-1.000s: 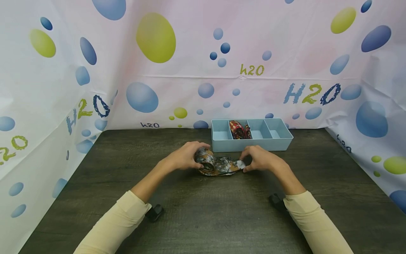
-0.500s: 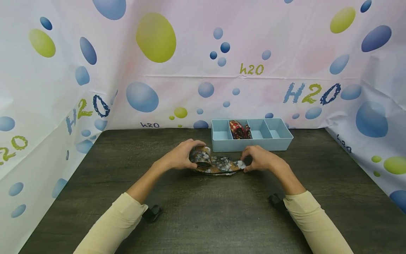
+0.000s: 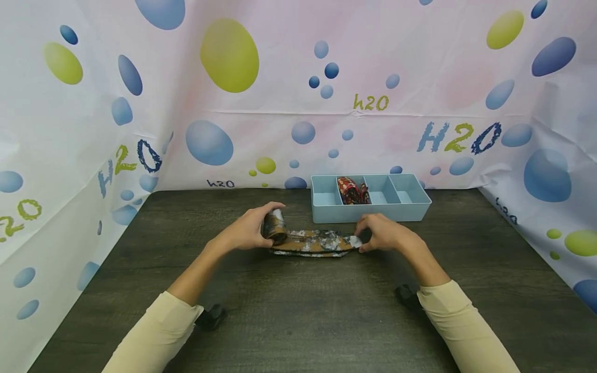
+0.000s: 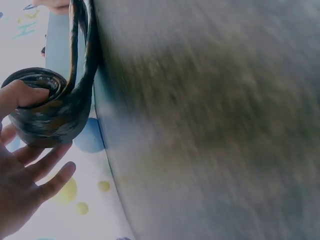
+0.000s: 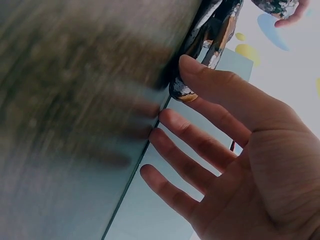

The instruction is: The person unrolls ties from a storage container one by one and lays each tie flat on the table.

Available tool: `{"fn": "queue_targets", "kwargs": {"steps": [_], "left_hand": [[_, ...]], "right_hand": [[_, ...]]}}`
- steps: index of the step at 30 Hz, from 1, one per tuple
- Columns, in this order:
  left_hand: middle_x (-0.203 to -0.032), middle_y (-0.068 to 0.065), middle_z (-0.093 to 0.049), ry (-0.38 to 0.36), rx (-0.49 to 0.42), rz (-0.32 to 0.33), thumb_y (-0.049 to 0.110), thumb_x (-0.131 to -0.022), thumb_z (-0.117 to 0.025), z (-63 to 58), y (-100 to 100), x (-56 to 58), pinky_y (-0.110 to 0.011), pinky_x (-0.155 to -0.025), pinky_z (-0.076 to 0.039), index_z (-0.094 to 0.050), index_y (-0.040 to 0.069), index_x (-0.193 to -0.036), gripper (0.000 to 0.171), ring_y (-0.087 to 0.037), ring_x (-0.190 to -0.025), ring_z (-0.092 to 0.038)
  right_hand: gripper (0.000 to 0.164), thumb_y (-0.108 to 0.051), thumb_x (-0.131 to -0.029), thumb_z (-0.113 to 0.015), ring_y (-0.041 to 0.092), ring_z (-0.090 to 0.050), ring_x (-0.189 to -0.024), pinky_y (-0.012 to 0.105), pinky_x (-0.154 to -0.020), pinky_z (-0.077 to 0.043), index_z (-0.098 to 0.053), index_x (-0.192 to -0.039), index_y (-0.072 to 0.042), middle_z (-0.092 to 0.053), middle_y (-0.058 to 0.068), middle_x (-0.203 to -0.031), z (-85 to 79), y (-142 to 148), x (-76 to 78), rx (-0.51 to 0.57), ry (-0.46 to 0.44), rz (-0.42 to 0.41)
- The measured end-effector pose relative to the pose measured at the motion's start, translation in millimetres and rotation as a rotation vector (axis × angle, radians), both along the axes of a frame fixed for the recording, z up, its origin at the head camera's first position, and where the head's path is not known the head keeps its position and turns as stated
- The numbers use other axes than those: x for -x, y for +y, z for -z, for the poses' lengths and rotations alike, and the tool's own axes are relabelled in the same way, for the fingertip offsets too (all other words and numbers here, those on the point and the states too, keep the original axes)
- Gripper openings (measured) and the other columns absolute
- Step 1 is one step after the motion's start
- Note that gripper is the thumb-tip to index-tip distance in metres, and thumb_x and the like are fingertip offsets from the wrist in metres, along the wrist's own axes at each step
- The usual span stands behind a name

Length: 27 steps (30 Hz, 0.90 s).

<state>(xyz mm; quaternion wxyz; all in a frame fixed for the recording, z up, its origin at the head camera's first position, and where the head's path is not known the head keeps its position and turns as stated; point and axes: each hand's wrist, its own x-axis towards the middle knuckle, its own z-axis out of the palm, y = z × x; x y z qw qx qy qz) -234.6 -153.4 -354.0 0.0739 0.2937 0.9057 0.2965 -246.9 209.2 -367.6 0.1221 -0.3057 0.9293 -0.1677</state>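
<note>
A strip of folded cloth, printed in brown, black and white, lies along the dark table in the head view. Its left end is wound into a roll. My left hand holds that roll, thumb at its near end and fingers around the far side; in the left wrist view the thumb presses into the coil. At the strip's right end, my right hand pinches the cloth near the table. The right wrist view shows the thumb on the cloth's folded end, the other fingers spread out.
Behind the cloth stands a light blue divided box. One compartment contains rolled red patterned cloth. A white curtain with printed bubbles hangs at the table's back and sides. Dark wood-grain table spreads in front of the hands.
My left hand has moved left with the roll, and the flat stretch of cloth has grown longer. The right hand stays at the same end, almost unmoved.
</note>
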Motion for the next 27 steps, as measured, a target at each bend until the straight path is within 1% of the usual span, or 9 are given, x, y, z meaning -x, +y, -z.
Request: {"fn": "queue_targets", "kwargs": {"steps": [2, 3, 5, 7, 9, 12, 18, 23, 27], "left_hand": [[-0.152, -0.026, -0.047, -0.003, -0.006, -0.001, -0.001, -0.083, -0.08, 1.1, -5, -0.1, -0.053, -0.089, -0.049, -0.038, 0.004, -0.156, 0.084, -0.036, -0.112, -0.06], [-0.152, -0.026, -0.047, -0.002, -0.002, 0.0, 0.0, -0.084, -0.08, 1.7, -7, -0.1, -0.053, -0.088, -0.048, -0.04, 0.003, -0.155, 0.082, -0.035, -0.109, -0.059], [-0.147, -0.025, -0.052, 0.002, 0.005, 0.007, 0.0, -0.084, -0.08, 3.0, -11, -0.1, -0.049, -0.084, -0.048, -0.044, 0.001, -0.152, 0.076, -0.032, -0.102, -0.059], [-0.139, -0.023, -0.057, -0.006, 0.02, 0.016, 0.001, -0.086, -0.08, 3.6, -14, -0.3, -0.047, -0.082, -0.05, -0.051, 0.0, -0.147, 0.068, -0.031, -0.1, -0.06], [-0.132, -0.021, -0.062, -0.013, 0.036, 0.029, 0.002, -0.086, -0.08, 4.3, -16, -0.7, -0.043, -0.081, -0.052, -0.057, -0.001, -0.141, 0.059, -0.031, -0.103, -0.062], [-0.13, -0.021, -0.063, -0.029, 0.063, 0.039, 0.003, -0.087, -0.079, 3.8, -18, -1.1, -0.043, -0.082, -0.053, -0.061, -0.001, -0.136, 0.052, -0.031, -0.105, -0.063], [-0.138, -0.023, -0.058, -0.035, 0.122, 0.039, 0.006, -0.09, -0.078, 1.7, -15, -1.8, -0.055, -0.097, -0.05, -0.061, -0.001, -0.137, 0.05, -0.04, -0.123, -0.057], [-0.131, -0.021, -0.06, -0.025, 0.117, 0.061, 0.013, -0.092, -0.08, 4.6, -11, 0.4, -0.054, -0.099, -0.049, -0.063, -0.003, -0.132, 0.046, -0.04, -0.12, -0.058], [-0.134, -0.021, -0.061, -0.031, 0.117, 0.048, 0.016, -0.091, -0.082, 4.8, -6, 1.8, -0.054, -0.102, -0.049, -0.062, -0.004, -0.133, 0.05, -0.04, -0.124, -0.057]], "right_hand": [[0.029, -0.016, -0.086, -0.086, 0.046, -0.056, -0.124, 0.056, -0.1, -0.05, -0.076, -0.108, 0.0, -0.063, 0.023, -0.128, 0.3, 0, 0.3, -0.001, 0.006, -0.003], [0.029, -0.016, -0.086, -0.086, 0.046, -0.057, -0.124, 0.056, -0.1, -0.05, -0.076, -0.108, 0.0, -0.063, 0.023, -0.127, 0.5, 0, 0.5, 0.0, 0.01, -0.005], [0.029, -0.016, -0.085, -0.087, 0.046, -0.057, -0.123, 0.056, -0.1, -0.05, -0.076, -0.107, 0.0, -0.064, 0.022, -0.126, 0.9, 1, 0.9, 0.0, 0.016, -0.008], [0.029, -0.015, -0.085, -0.087, 0.046, -0.057, -0.123, 0.056, -0.1, -0.05, -0.076, -0.107, 0.0, -0.064, 0.022, -0.126, 1.0, 1, 1.0, 0.002, 0.017, -0.005], [0.029, -0.015, -0.085, -0.087, 0.046, -0.057, -0.123, 0.056, -0.1, -0.05, -0.076, -0.107, 0.0, -0.064, 0.022, -0.125, 1.1, 0, 1.1, 0.003, 0.019, -0.005], [0.029, -0.015, -0.085, -0.087, 0.046, -0.057, -0.123, 0.056, -0.1, -0.05, -0.076, -0.107, 0.0, -0.064, 0.022, -0.126, 1.2, 0, 1.0, 0.002, 0.022, -0.007], [0.029, -0.015, -0.085, -0.087, 0.045, -0.058, -0.122, 0.056, -0.1, -0.05, -0.076, -0.107, 0.0, -0.064, 0.022, -0.125, 2.0, 0, 1.0, 0.006, 0.024, -0.008], [0.029, -0.015, -0.085, -0.087, 0.045, -0.057, -0.123, 0.056, -0.1, -0.05, -0.076, -0.107, 0.0, -0.063, 0.023, -0.127, 1.0, -1, -0.2, 0.002, 0.018, -0.002], [0.029, -0.016, -0.086, -0.086, 0.046, -0.056, -0.124, 0.056, -0.1, -0.05, -0.076, -0.108, 0.0, -0.062, 0.024, -0.129, 0.0, 0, -0.8, -0.004, 0.009, 0.008]]}}
